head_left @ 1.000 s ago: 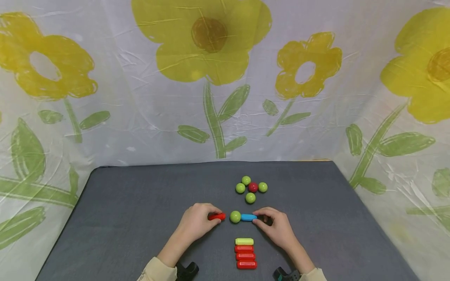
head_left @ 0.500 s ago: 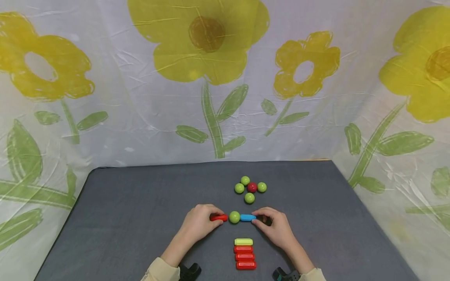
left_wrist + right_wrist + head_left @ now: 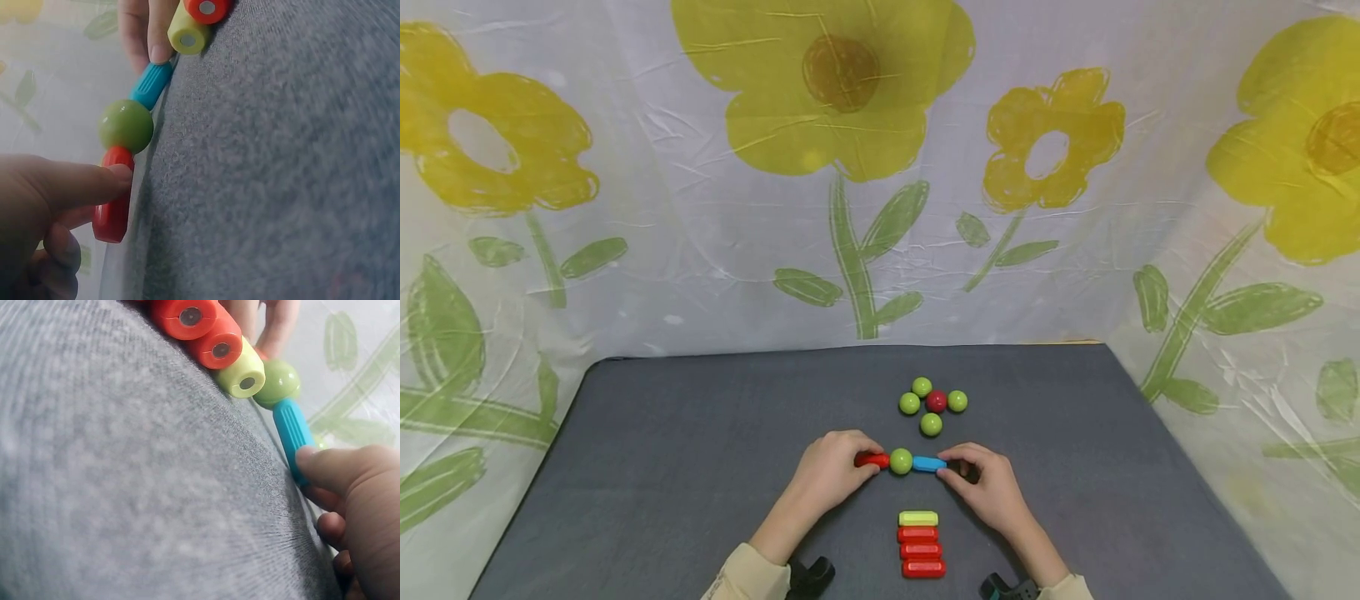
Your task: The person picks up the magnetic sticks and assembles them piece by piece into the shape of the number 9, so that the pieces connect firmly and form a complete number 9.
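Head view: grey tabletop [image 3: 700, 425], flowery backdrop [image 3: 722, 225].

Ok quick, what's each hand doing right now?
Left hand: closed, pinching a red stick against the green ball.
Right hand: closed, pinching a blue stick on the ball's other side.

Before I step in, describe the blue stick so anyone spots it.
On the gray table, find the green ball between the left hand and right hand. The blue stick touches that ball, its other end pinched by the right hand. It alone is blue: the left hand holds a red stick, and the row of sticks is red and yellow.
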A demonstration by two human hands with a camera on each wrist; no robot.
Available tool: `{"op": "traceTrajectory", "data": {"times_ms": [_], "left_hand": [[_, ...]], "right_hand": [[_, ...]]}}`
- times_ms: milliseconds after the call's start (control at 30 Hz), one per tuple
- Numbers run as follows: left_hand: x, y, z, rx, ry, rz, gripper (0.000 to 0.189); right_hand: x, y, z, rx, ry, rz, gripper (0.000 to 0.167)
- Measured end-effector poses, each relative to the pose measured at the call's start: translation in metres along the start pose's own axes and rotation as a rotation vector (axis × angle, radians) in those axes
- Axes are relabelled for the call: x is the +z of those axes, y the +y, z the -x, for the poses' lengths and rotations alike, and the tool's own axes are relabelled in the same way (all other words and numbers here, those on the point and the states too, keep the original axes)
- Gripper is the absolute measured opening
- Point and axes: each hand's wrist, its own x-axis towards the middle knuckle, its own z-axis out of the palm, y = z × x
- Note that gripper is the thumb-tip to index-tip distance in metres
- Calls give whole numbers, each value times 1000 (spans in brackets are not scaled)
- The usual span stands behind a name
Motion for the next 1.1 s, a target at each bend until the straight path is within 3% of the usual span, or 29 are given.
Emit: {"op": "traceTrajectory", "data": {"times_ms": [767, 1100], "left_hand": [[8, 8, -11, -33, -21, 29, 19], [-2, 0, -19, -65, -8, 177, 23]], "right_hand": [[-2, 3, 1, -29, 122, 111, 20], [-2, 3, 0, -8, 120, 94, 20]]}}
